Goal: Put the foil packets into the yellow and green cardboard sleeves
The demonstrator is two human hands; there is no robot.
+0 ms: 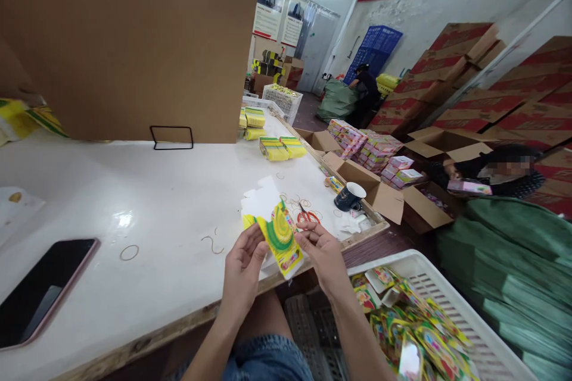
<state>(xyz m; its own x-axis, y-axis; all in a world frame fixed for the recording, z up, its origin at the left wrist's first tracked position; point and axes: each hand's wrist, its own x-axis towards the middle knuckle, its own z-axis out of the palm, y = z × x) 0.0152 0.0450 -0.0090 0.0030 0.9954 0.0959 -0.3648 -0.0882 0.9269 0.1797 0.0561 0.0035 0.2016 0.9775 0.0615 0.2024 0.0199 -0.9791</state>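
Fingers of both hands (281, 253) pinch a yellow-green packet (282, 238), partly curled

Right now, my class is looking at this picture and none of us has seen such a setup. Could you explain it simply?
There is no machine here: a person works with two bare hands. The single picture comes from a camera worn on the head, looking forward and down.

The left hand and right hand hold a yellow-and-green printed packet between them, above the near edge of a white table.

On the table lie a black-screened phone, scissors with red handles, a dark blue mug and stacked yellow packets. A big brown cardboard panel stands behind. Beside the person's right arm, a white plastic basket holds more colourful packets.
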